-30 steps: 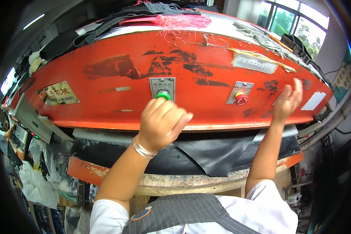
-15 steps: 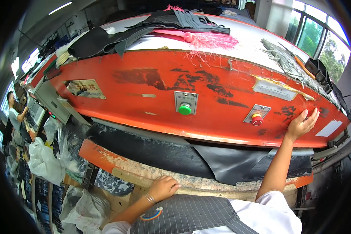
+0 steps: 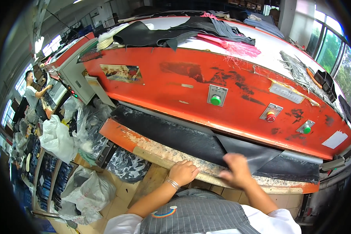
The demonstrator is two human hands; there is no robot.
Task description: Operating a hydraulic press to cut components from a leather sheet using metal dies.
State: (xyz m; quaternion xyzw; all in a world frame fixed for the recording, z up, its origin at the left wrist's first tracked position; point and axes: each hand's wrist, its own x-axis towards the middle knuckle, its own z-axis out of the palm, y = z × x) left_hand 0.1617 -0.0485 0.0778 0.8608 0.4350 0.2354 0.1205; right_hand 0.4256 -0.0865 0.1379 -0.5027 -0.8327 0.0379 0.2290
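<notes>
Head view: a black sheet (image 3: 257, 150) sticks out from the gap under the red machine (image 3: 163, 89) and lies over the black pad (image 3: 163, 130) on the counter (image 3: 119, 132). The part in view is roughly a triangle, wide along the gap and narrowing toward the person. It is thin and smooth, with a soft grey sheen that sets it off from the duller, scuffed pad. Its left edge runs slantwise and fairly straight; the lower corner is partly hidden behind the right hand (image 3: 237, 171).

That hand is blurred, its thumb held away from the fingers, near the sheet's lower left edge; whether it touches the sheet, I cannot tell. The left hand (image 3: 184, 172) rests palm down on the counter's worn, pitted front edge, fingers bent and close together; I cannot tell whether they grip it. A bracelet (image 3: 173, 183) circles that wrist.

Above the sheet, the machine's scraped front carries a green button (image 3: 215, 100), a red button (image 3: 270, 116) and, farther right, a smaller green one.
</notes>
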